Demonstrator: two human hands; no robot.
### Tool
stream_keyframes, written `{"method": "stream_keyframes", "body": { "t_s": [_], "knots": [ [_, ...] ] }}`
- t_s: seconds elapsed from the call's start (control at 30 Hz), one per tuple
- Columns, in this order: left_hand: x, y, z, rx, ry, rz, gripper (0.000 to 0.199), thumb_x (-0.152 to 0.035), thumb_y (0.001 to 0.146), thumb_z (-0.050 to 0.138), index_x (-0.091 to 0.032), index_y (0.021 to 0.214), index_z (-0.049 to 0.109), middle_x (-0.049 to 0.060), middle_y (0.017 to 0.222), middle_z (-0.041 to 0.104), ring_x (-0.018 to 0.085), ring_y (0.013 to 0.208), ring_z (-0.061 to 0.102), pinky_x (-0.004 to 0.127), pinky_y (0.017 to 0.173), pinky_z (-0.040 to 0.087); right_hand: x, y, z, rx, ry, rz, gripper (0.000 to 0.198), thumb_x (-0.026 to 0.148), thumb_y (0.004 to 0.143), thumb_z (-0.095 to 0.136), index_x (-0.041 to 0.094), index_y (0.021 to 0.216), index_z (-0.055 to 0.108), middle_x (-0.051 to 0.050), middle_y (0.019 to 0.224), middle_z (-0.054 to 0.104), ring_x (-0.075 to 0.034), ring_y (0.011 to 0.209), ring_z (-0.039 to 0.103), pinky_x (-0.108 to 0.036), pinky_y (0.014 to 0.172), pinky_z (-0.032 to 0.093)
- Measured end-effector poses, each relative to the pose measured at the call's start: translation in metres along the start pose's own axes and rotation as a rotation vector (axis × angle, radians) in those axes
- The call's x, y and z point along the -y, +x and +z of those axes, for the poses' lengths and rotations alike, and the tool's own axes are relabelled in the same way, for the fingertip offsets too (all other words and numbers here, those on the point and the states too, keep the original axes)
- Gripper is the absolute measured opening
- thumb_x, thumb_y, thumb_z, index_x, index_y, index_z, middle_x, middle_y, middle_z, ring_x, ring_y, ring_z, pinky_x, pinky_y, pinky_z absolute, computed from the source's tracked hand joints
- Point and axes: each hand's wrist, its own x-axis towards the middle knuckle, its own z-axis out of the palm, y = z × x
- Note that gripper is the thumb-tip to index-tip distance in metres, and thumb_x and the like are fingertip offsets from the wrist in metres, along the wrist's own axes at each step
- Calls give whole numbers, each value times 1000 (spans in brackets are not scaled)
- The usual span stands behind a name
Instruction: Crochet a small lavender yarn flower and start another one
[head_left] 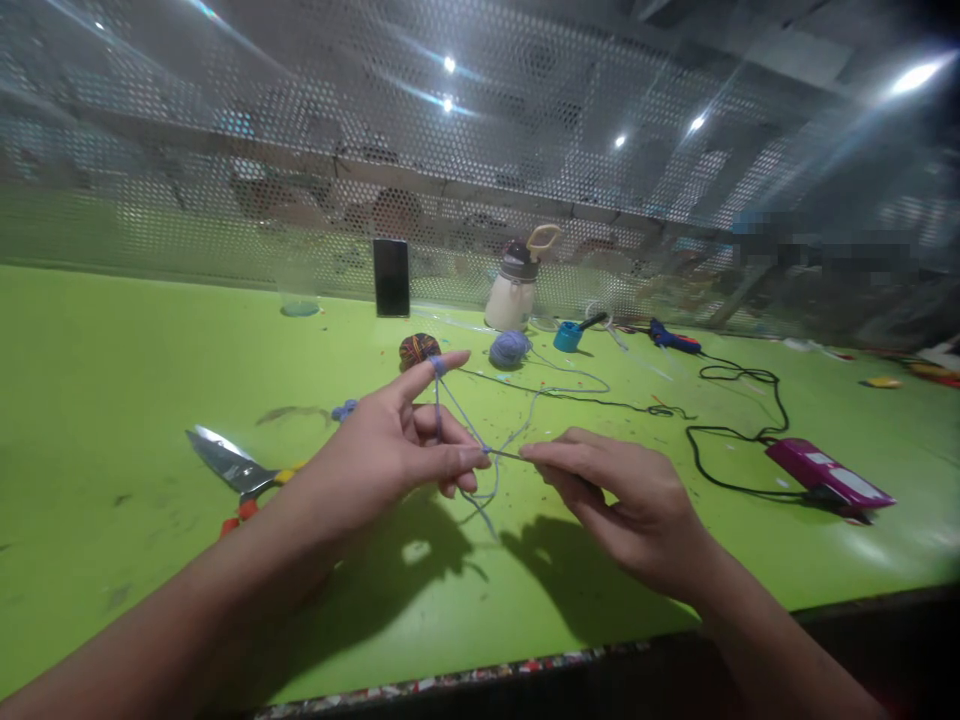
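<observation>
Blue yarn [457, 415] loops the left hand [390, 450]'s forefinger; both hands pinch it, right hand [630, 500] too. Overpulling could slip the loop.

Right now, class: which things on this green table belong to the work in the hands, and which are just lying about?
In use:
left hand
right hand
blue yarn strand
blue yarn ball

Lying about:
scissors
multicoloured yarn ball
black phone
white bottle
pink device
black cable
</observation>
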Motion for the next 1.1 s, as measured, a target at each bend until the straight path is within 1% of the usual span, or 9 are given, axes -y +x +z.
{"method": "stream_keyframes", "body": {
  "t_s": [0.2,0.3,0.4,0.47,0.63,0.8,0.97,1.03,1.1],
  "knots": [
    [4,3,-4,19,6,21,78,-13,72,76,-19,141,38,-2,68,66,13,60,62,23,55,46,0,0,1,0,84,62,23,9,90,54,19,104,68,-2,72,64,-13,62,57,-26,57,43],
    [5,4,-3,41,16,23,63,-13,73,74,-15,131,49,-2,67,65,11,60,61,24,59,47,1,1,7,-20,214,170,17,13,89,58,20,99,70,-2,74,67,-13,64,60,-26,59,46],
    [6,4,0,48,15,5,51,-11,73,72,-12,121,56,-3,66,64,11,59,61,25,61,47,3,3,15,-62,333,293,15,18,89,59,20,98,71,-1,71,65,-11,54,54,-25,51,44],
    [6,4,2,33,30,7,53,-12,72,72,-13,122,56,-3,66,63,12,59,61,26,61,47,2,4,20,-80,363,348,16,20,88,59,19,99,71,0,69,63,-10,50,50,-24,47,41],
    [5,3,5,12,108,23,58,-15,73,70,-14,129,52,-4,68,60,12,59,61,26,59,46,1,7,23,-40,433,393,34,16,90,54,23,121,65,1,69,59,-8,50,43,-22,47,38],
    [6,3,6,-16,155,45,63,-13,74,67,-14,134,47,-4,71,58,12,60,62,25,57,48,1,8,25,15,498,389,37,11,90,50,25,120,67,3,64,53,-7,50,36,-21,47,32],
    [7,4,5,-39,190,82,73,-13,74,66,-17,142,38,-5,68,58,13,57,62,24,53,47,3,11,24,5,534,454,32,12,88,53,22,113,71,2,64,52,-8,52,39,-22,48,32],
    [9,3,5,-40,241,110,76,-12,75,64,-20,145,34,-6,66,57,14,57,62,26,57,49,3,12,24,12,539,471,31,12,87,55,22,112,72,3,63,51,-8,52,39,-21,48,32],
    [12,2,5,-62,363,177,75,-12,78,61,-24,146,33,-6,66,57,13,59,61,27,60,50,4,14,25,15,561,503,30,13,86,57,22,109,73,4,60,49,-7,51,38,-21,47,31]
  ]
}}
